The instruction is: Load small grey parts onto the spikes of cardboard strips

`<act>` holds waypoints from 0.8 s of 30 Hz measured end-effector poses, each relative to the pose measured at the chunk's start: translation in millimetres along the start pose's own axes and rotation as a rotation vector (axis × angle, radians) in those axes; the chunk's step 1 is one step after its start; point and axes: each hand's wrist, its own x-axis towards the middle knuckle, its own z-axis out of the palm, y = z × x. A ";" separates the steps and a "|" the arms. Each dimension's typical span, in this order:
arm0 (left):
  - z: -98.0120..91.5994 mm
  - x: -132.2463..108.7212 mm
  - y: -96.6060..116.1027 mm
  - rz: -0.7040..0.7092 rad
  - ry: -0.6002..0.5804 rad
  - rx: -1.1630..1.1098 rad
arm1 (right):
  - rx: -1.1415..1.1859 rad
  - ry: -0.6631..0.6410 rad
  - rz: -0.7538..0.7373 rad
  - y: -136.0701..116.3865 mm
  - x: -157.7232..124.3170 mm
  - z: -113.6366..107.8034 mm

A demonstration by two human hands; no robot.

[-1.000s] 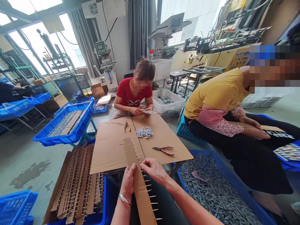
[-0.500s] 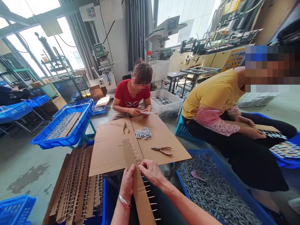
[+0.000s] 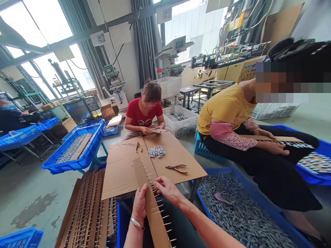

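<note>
A long cardboard strip (image 3: 152, 210) slants up from my lap toward the table, a row of thin pointed pins sticking out along its right edge. My left hand (image 3: 140, 203) is wrapped round the strip's left side, thumb on top. At the right edge, my right hand (image 3: 165, 189) has thumb and forefinger pinched at one of the pins; the fingertips hide what exactly is between them. Beyond the strip's far end, a pile of small grey pieces (image 3: 156, 151) lies on the cardboard-covered table (image 3: 124, 175). Pliers with orange handles (image 3: 178, 168) rest to the right.
Yellow-handled pliers (image 3: 139, 147) lie farther back, before a person in red (image 3: 134, 112). A person in yellow (image 3: 224, 106) sits at right. A blue bin of grey pieces (image 3: 238, 206) stands beside my right arm; stacked pin-edged strips (image 3: 88, 206) stand left.
The camera view has shifted slightly. My right fingers stay by the strip's pinned edge, a little more open in shape. My left hand keeps its hold on the strip.
</note>
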 end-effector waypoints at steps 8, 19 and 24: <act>2.1 2.6 26.0 0.094 0.047 0.036 | 0.230 -0.230 0.145 10.0 -27.8 18.9; -11.8 88.4 108.0 0.172 0.045 0.046 | 0.037 -0.351 0.148 21.3 -28.2 22.8; -8.8 111.5 112.9 0.121 -0.046 0.104 | -0.539 -0.159 -0.171 -8.3 32.5 -24.8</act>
